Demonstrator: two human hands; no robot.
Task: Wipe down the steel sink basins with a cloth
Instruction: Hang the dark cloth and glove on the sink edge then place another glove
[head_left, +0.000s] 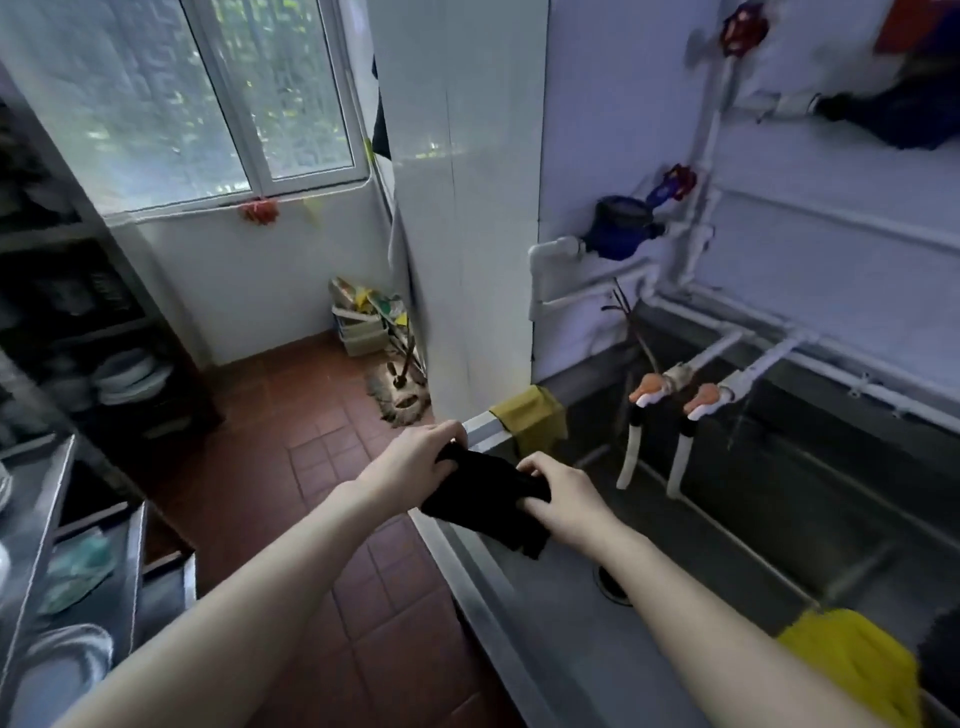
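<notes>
Both hands grip a crumpled black cloth (485, 493).

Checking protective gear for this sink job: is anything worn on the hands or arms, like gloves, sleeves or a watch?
No. The left hand and right hand are ungloved. The left forearm and right forearm are bare to the picture's edge, no sleeve in view. No watch, bracelet or ring shows on the wrists or visible fingers.

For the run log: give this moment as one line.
left hand: grips cloth | right hand: grips cloth | cloth: black, bunched, at sink front rim
</notes>
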